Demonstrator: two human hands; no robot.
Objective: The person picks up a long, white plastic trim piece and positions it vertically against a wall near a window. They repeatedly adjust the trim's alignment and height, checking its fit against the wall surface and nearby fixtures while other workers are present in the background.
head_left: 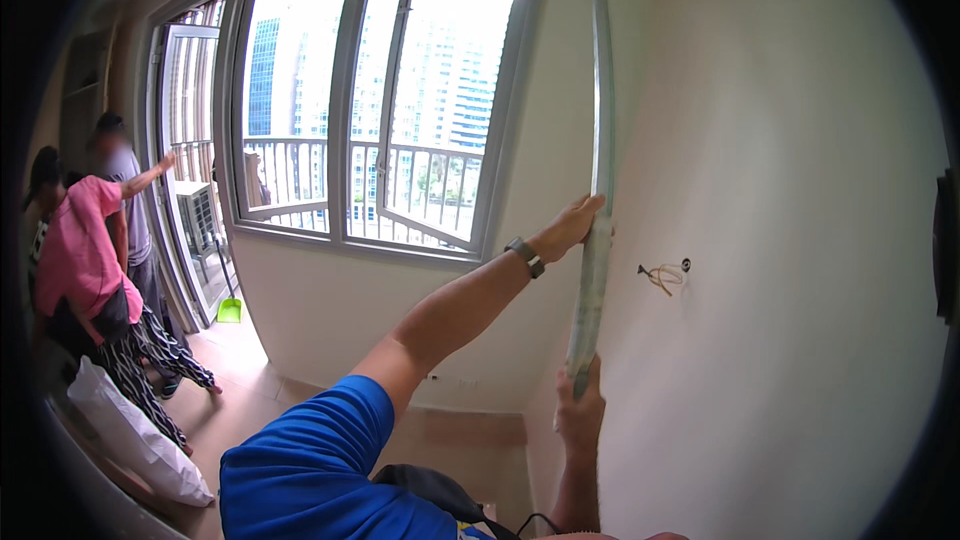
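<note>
we hold the strip (pixel 602 145) upright beside the window (pixel 342 125), left hand (pixel 570 229) wrapped around its middle, right hand (pixel 582 418) around its lower end, a spread grip that likely suits something light, stiffish and prone to sway.

Pale wall (pixel 780 210) on R; gray-framed window (pixel 347 110) open, v. bright outside; balc. railing (pixel 300 143); beige flr tiles (pixel 232 352).

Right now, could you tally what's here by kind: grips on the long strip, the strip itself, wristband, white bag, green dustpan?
Left grip and right grip: 2
Long strip: 1
Wristband: 1
White bag: 1
Green dustpan: 1
Total: 6
</note>
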